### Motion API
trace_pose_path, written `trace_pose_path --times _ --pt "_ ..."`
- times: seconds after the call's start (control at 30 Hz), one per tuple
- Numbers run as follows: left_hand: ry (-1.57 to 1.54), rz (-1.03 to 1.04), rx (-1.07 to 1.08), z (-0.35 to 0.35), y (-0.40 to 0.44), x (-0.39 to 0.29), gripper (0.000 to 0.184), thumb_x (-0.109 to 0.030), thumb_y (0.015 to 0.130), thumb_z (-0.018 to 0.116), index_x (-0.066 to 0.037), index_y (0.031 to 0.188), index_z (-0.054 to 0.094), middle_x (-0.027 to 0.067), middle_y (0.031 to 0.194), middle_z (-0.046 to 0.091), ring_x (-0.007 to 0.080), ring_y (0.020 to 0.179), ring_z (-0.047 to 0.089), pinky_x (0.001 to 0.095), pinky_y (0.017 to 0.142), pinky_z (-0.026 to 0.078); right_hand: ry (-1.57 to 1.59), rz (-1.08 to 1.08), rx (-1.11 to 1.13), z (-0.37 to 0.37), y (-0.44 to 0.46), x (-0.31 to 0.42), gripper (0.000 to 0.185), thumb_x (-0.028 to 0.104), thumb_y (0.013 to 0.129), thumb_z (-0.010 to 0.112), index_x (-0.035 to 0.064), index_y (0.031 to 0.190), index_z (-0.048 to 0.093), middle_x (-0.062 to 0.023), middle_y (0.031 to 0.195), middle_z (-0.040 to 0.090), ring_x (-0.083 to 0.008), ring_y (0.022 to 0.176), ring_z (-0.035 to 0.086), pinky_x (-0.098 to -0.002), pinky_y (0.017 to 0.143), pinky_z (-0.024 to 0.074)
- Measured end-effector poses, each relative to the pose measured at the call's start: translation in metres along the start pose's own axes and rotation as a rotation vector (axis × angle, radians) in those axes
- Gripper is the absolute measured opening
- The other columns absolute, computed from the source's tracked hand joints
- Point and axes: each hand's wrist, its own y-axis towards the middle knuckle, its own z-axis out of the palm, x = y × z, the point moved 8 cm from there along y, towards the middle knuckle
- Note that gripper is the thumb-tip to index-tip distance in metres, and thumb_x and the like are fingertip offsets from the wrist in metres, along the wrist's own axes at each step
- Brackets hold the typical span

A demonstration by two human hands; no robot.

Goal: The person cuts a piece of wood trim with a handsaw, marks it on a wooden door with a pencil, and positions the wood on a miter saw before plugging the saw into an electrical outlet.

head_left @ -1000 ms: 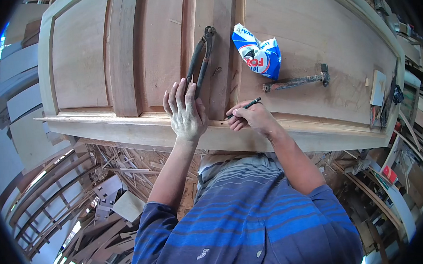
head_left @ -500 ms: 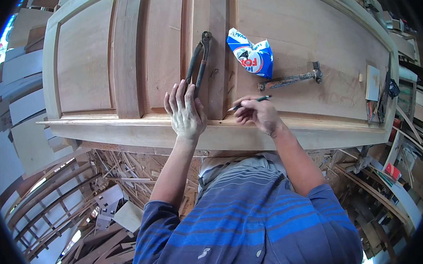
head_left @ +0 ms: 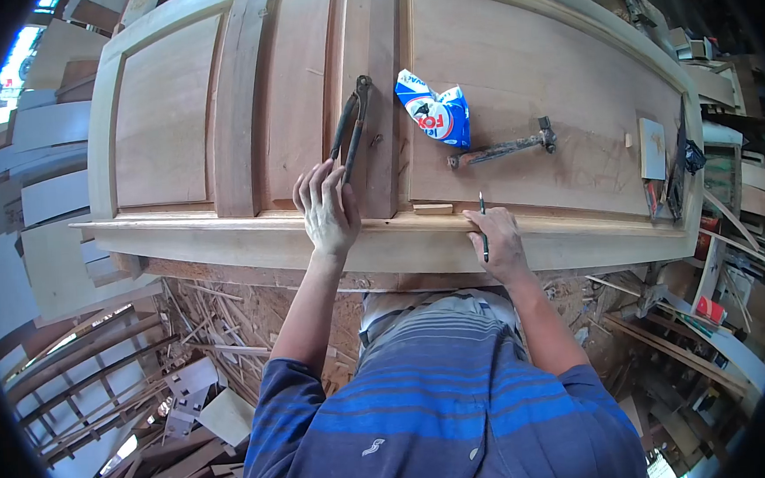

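My left hand lies with fingers stretched out across the long wooden strip at the near edge of a panelled wooden door. Its fingertips are by the handle ends of the pincers, which lie on the door with their jaws pointing away. In my right hand a dark pencil is held, pointing away from me. That hand's thumb and fingers close at the strip, farther right. A small flat wood piece sits just behind the strip, between my hands.
A blue and white packet and a worn hammer rest on the right panel. At the door's right end lie a pale block and some slim tools. Offcuts litter the floor.
My right hand has moved right and nearer to me, onto the strip, and the pencil has turned from crosswise to lengthwise. The small wood piece now shows. My left hand remains at the pincers.
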Motion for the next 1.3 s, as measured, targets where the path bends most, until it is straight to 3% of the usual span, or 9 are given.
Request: trace_pose_path --times 0.23,0.47,0.57,0.73,0.83,0.97,1.13,1.23,1.3 --pt "-0.102 0.088 0.31 -0.034 -0.028 -0.017 0.041 -0.023 0.095 0.084 -0.012 0.132 0.071 0.0098 0.135 0.072 0.0336 0.132 0.063 0.051 0.115 0.043 -0.11 -0.033 -0.042 -0.013 -0.009 -0.008 0.038 0.003 0.085 0.079 0.0073 0.122 0.073 -0.0129 0.103 0.063 -0.0366 0.105 0.063 -0.0506 0.098 0.0511" --pt "-0.167 0.136 0.311 -0.022 -0.052 -0.05 0.025 -0.02 0.094 0.084 -0.016 0.118 0.077 0.0047 0.121 0.077 0.0323 0.118 0.068 0.0491 0.107 0.05 -0.129 0.034 -0.095 -0.047 -0.035 -0.047 0.031 0.001 0.081 0.08 0.0081 0.11 0.073 -0.0144 0.101 0.063 -0.0376 0.105 0.063 -0.0518 0.097 0.0514" --pt "-0.23 0.161 0.29 -0.006 -0.054 -0.069 0.02 -0.017 0.093 0.084 -0.015 0.111 0.077 0.005 0.118 0.077 0.0334 0.114 0.07 0.0508 0.104 0.052 -0.107 0.002 -0.104 -0.06 -0.047 -0.06 0.028 0.007 0.084 0.082 0.0079 0.111 0.074 -0.0163 0.103 0.069 -0.0395 0.107 0.066 -0.0514 0.099 0.0528" --pt "-0.221 0.195 0.289 0.009 -0.061 -0.104 0.016 -0.016 0.095 0.084 -0.013 0.109 0.078 0.0063 0.115 0.078 0.0325 0.111 0.07 0.0493 0.105 0.05 0.063 0.153 -0.259 -0.107 -0.075 -0.104 0.023 0.019 0.104 0.072 0.0059 0.123 0.076 -0.02 0.112 0.078 -0.0432 0.11 0.073 -0.0512 0.099 0.0586" --pt "-0.21 0.184 0.279 0.01 -0.062 -0.114 0.016 -0.015 0.094 0.085 -0.013 0.108 0.078 0.0058 0.115 0.078 0.0322 0.111 0.07 0.0489 0.105 0.05 0.181 0.461 -0.538 -0.142 -0.108 -0.177 0.025 0.022 0.112 0.066 0.005 0.128 0.074 -0.0221 0.113 0.08 -0.042 0.108 0.078 -0.0512 0.093 0.0613" --pt "-0.168 0.158 0.299 0.01 -0.062 -0.122 0.015 -0.014 0.093 0.085 -0.014 0.106 0.077 0.0053 0.115 0.078 0.0322 0.111 0.07 0.0488 0.105 0.049 -0.159 0.637 -0.759 -0.212 -0.157 -0.287 0.027 0.02 0.113 0.066 0.0072 0.136 0.071 -0.0208 0.116 0.082 -0.0378 0.11 0.081 -0.0491 0.09 0.0625" --pt "-0.091 0.043 0.333 0.013 -0.064 -0.129 0.01 -0.013 0.091 0.084 -0.011 0.099 0.078 0.0094 0.109 0.078 0.0355 0.111 0.07 0.0502 0.102 0.053 -0.087 0.783 -0.873 -0.3 -0.184 -0.41 0.036 0.015 0.105 0.075 0.0062 0.139 0.068 -0.0181 0.126 0.081 -0.0389 0.115 0.077 -0.0493 0.1 0.0603" --pt "-0.019 -0.06 0.341 0.015 -0.067 -0.134 0.011 -0.011 0.089 0.085 -0.007 0.097 0.076 0.0129 0.11 0.078 0.0384 0.109 0.071 0.0506 0.099 0.056 -0.386 0.842 -0.731 -0.337 -0.181 -0.445 0.04 0.013 0.102 0.077 0.0068 0.14 0.067 -0.0184 0.132 0.079 -0.0386 0.123 0.073 -0.0507 0.109 0.0555" --pt "-0.002 -0.116 0.329 0.016 -0.07 -0.139 0.014 -0.009 0.089 0.085 -0.007 0.099 0.076 0.0137 0.11 0.078 0.0392 0.109 0.072 0.05 0.097 0.057 -0.332 0.848 -0.779 -0.355 -0.183 -0.484 0.041 0.014 0.099 0.079 0.0091 0.139 0.068 -0.018 0.133 0.077 -0.0396 0.128 0.069 -0.0531 0.115 0.0503"
